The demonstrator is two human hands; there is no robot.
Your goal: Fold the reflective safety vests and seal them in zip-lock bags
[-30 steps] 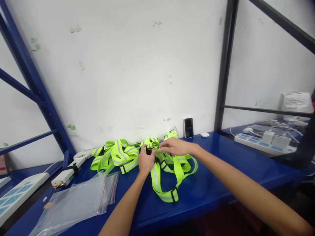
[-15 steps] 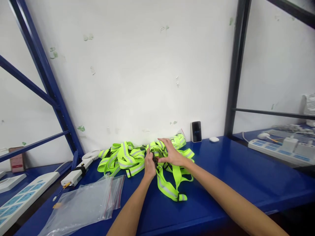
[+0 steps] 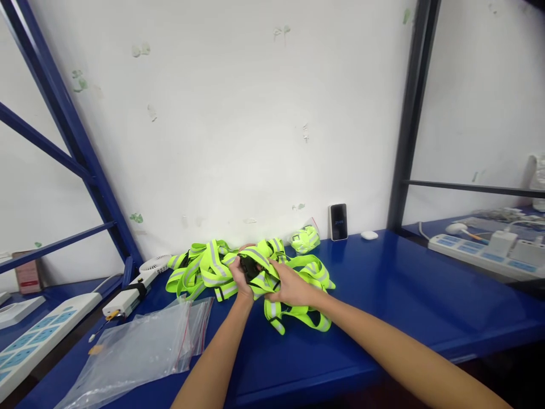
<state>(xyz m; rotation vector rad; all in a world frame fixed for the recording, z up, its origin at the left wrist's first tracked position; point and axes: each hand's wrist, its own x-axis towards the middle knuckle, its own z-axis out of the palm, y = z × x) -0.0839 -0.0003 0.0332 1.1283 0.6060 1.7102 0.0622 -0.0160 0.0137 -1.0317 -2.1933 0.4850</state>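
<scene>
A neon-yellow reflective strap harness [image 3: 298,309] with grey stripes and black buckles lies bunched on the blue shelf [image 3: 383,301]. My left hand [image 3: 239,278] is closed around a gathered bundle of its straps at a black buckle. My right hand [image 3: 289,287] grips the same bundle from the right, fingers wrapped round it. Loose loops hang down toward me below both hands. Behind my left hand lies a pile of more yellow harnesses [image 3: 200,270]. A small folded yellow harness [image 3: 305,238] rests near the wall.
Clear zip bags [image 3: 140,349] lie at the front left. A white hand fan [image 3: 136,284] and power strips [image 3: 38,335] sit further left. A phone [image 3: 338,222] leans on the wall beside a white puck [image 3: 368,234]. Another power strip [image 3: 485,253] is at the right. Blue and black rack posts flank the shelf.
Both hands have gathered the harness straps into a bundle and drawn it slightly toward me and left. The trailing loops have pulled in shorter.
</scene>
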